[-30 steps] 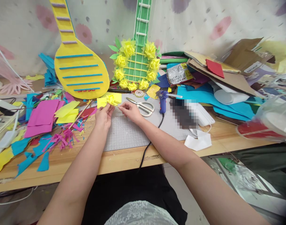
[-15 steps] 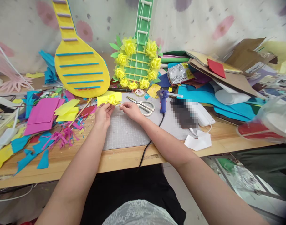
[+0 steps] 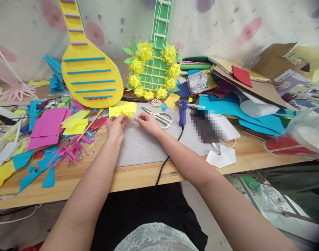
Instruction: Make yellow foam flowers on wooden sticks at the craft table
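Observation:
A yellow paper flower (image 3: 127, 112) is held over the grey cutting mat (image 3: 138, 148). My left hand (image 3: 115, 127) is closed around its base from the left, fingertips partly hidden behind the petals. From the right, my right hand (image 3: 146, 122) pinches the flower's edge between thumb and finger. Just behind lies a flat yellow paper sheet (image 3: 117, 107). Scissors (image 3: 163, 120) rest right beside my right hand. Farther right, a blue glue gun (image 3: 182, 113) stands on the mat with its black cord trailing over the table edge.
A green paper guitar (image 3: 155, 73) ringed with yellow flowers leans at the back, beside a yellow lute shape (image 3: 94, 78). Magenta sheets (image 3: 48, 127) and coloured scraps cover the left. Stacked paper and cardboard (image 3: 251, 90) fill the right, near a plastic cup (image 3: 292, 144).
The view has shifted very slightly. My right fingers have moved a little on the flower's edge, and its petals look somewhat different in shape.

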Motion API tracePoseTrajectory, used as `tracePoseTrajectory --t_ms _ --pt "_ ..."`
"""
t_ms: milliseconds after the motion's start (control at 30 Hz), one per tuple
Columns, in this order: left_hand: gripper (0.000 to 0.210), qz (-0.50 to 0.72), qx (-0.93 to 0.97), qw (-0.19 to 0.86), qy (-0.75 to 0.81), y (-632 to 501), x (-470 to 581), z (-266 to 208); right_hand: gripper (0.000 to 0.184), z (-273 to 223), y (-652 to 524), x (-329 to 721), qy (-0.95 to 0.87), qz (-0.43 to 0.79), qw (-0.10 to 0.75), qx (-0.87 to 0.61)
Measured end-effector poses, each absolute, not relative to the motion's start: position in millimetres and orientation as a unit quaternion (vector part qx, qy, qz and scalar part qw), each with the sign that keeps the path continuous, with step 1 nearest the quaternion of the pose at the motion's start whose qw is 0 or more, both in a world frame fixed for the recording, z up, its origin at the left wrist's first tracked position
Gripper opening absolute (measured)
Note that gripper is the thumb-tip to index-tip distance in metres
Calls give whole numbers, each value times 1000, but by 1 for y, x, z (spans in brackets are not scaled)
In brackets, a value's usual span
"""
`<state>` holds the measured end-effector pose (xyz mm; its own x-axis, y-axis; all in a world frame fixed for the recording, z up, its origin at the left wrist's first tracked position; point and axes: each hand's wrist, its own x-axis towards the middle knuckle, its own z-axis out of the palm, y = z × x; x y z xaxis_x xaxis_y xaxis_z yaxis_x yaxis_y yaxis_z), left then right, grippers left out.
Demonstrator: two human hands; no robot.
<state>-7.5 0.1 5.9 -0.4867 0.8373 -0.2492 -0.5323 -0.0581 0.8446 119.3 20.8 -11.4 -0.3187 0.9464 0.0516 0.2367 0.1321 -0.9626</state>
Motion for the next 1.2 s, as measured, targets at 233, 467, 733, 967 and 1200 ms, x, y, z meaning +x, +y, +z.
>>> tracePoseTrajectory --t_ms 233,467,733,967,1200 --pt "16 683 152 519 491 0 -11 5 26 -9 21 124 -698 423 347 -463" --pt "16 668 181 508 513 -3 -15 10 29 -8 22 130 -730 392 327 -454" --pt "31 640 211 469 570 -4 -17 11 26 -4 20 133 -762 380 289 -437" --pt "31 654 212 445 574 -1 -17 8 27 -5 14 127 -751 375 288 -460" --pt "27 676 191 426 570 4 -18 3 24 -4 10 126 -772 291 337 -454"
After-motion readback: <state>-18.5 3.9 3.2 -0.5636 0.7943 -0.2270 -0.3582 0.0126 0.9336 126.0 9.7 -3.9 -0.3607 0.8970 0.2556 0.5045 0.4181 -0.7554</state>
